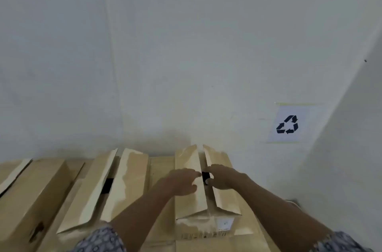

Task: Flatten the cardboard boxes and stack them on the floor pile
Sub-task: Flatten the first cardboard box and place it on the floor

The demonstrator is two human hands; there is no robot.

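Note:
Three brown cardboard boxes stand side by side against a white wall. The right box has its two top flaps raised with a dark gap between them. My left hand lies on its left flap, fingers curled at the flap's inner edge. My right hand grips the right flap, thumb in the gap. The middle box has its flaps partly lifted. The left box looks closed on top.
A paper sheet with a recycling symbol is taped to the wall at the right. A wall corner juts in on the right side. More cardboard shows under the right box at the bottom edge.

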